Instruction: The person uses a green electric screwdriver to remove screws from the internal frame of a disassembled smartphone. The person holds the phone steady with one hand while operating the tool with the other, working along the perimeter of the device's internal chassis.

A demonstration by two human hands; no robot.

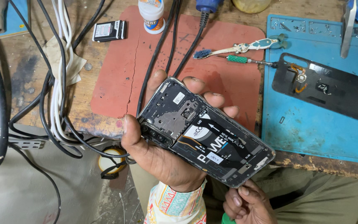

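The left hand (158,159) cradles an opened phone (206,130), its grip wrapped round both long edges, bare insides tilted up for viewing, off the tabletop's (79,103) front edge. The right hand (247,203) curls below it; whether it pinches anything is unclear. On the blue mat (311,128) lies the glossy back cover (324,87), beside a screwdriver (245,60).

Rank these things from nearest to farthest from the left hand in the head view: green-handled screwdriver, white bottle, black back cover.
From the left hand:
1. Green-handled screwdriver, above the fingers on the red mat.
2. White bottle, at the top edge.
3. Black back cover, far right on the blue mat.
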